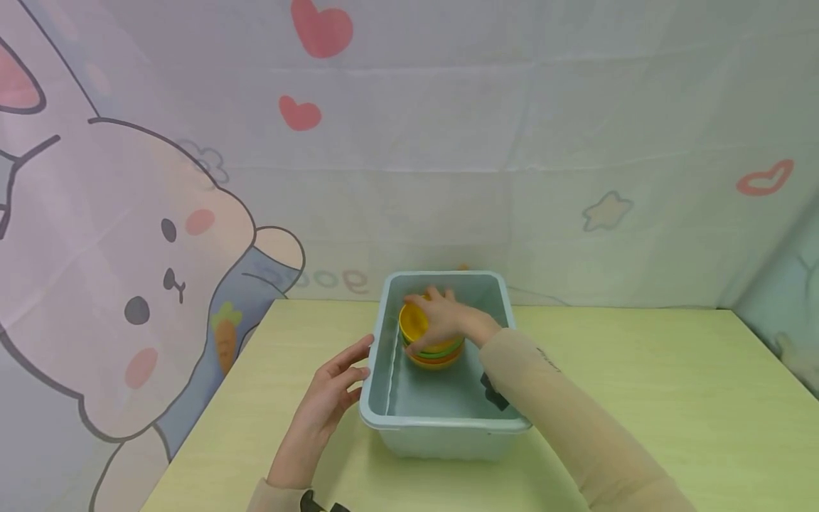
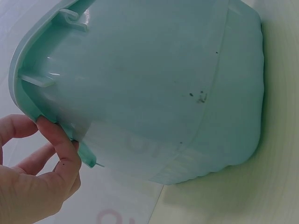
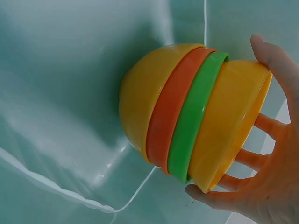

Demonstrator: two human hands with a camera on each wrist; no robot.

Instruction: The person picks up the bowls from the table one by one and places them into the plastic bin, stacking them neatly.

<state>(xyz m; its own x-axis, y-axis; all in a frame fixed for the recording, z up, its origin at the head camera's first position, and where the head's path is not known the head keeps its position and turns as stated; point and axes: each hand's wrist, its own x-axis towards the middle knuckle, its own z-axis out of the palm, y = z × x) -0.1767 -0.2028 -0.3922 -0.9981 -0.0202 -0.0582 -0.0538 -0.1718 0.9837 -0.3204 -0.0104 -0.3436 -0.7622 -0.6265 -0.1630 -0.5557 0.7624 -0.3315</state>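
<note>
A light blue-green plastic bin (image 1: 441, 444) stands on the table. Inside it, toward the back left, is a stack of bowls: a yellow bowl (image 3: 229, 112) on top, then a green bowl (image 3: 195, 121), an orange bowl (image 3: 174, 107) and another yellow bowl (image 3: 142, 100) at the bottom. My right hand (image 1: 446, 318) reaches in from the right and grips the top yellow bowl by its rim, thumb and little finger outside, other fingers over the opening. Outside the bin, my left hand (image 1: 325, 395) touches the left rim with its fingertips; the rim's underside shows in the left wrist view.
The pale yellow-green table (image 1: 630, 384) extends to both sides of the bin. Behind it hangs a printed cloth (image 1: 448, 142) with hearts and a rabbit, close to the bin's back edge. The right forearm crosses over the bin's right rim.
</note>
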